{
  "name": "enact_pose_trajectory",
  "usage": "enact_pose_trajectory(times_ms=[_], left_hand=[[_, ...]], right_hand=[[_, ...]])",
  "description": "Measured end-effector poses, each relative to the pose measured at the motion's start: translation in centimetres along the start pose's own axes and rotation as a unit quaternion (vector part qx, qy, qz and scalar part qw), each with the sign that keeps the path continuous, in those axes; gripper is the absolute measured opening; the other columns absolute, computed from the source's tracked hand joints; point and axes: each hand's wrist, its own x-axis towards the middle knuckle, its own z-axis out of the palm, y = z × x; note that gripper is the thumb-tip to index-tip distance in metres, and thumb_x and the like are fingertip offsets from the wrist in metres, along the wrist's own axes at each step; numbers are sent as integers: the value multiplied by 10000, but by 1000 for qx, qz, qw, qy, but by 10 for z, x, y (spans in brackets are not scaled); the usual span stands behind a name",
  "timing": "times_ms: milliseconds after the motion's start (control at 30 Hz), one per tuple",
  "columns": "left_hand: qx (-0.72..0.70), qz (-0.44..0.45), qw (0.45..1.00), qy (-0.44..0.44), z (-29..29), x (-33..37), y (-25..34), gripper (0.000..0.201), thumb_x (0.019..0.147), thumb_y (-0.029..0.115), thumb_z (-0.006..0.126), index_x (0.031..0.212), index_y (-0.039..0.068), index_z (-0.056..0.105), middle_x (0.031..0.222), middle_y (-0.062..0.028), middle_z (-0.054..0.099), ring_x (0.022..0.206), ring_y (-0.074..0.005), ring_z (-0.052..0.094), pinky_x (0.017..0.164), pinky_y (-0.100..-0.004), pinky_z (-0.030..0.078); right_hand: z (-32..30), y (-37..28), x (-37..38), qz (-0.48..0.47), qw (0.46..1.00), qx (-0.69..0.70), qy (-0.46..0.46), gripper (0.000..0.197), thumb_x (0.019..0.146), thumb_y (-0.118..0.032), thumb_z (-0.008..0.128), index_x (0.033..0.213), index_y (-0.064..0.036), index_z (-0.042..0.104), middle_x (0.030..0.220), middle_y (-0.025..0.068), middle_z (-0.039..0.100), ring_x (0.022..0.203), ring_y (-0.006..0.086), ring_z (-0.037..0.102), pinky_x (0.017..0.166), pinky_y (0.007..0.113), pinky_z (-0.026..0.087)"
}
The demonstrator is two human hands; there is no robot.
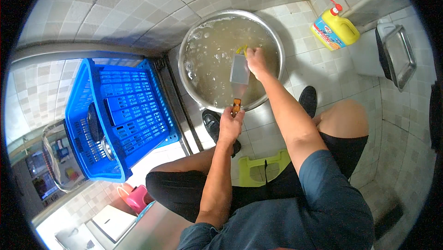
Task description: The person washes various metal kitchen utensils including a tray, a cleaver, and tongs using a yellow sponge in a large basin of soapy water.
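Gripping a broad metal-bladed tool (239, 69) by its brown handle (236, 104), the person's left hand (231, 121) is closed at the near edge of a large round metal basin (182, 65). The tool points away from the body, above the basin's cloudy, bubbly water (207, 60). The right hand (256, 60) is beside the blade's far end, fingers curled, with some yellow-green material (242, 48) at the fingertips; whether it grips the material, the blade or both cannot be told. Left of the basin is a blue slatted basket (134, 107). To the right, near the wall, is a yellow jug (344, 29) with a red pump top. A green stool (247, 176) shows beneath the person.
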Motion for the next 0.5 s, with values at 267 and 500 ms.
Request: enact_pose_trajectory(times_ms=[267,500], left_hand=[[-159,-44,986,-1,-10,1,-15,307,958,267,624,1019,-20,536,605,-5,491,408,-95,414,360,-273,315],[-289,-72,951,-83,-12,16,-16,391,1021,419,503,876,55,486,559,-15,440,346,-118,367,316,-278,302]], right_hand=[[16,-7,-47,306,783,529,-118,295,1001,-257,430,1098,-59,626,1022,93,671,884,228,657,784,388,509],[14,-26,-74,297,729,551,-278,397,1008,-351,374,1139,-87,639,1028,61,689,908,221,640,819,397,510]])
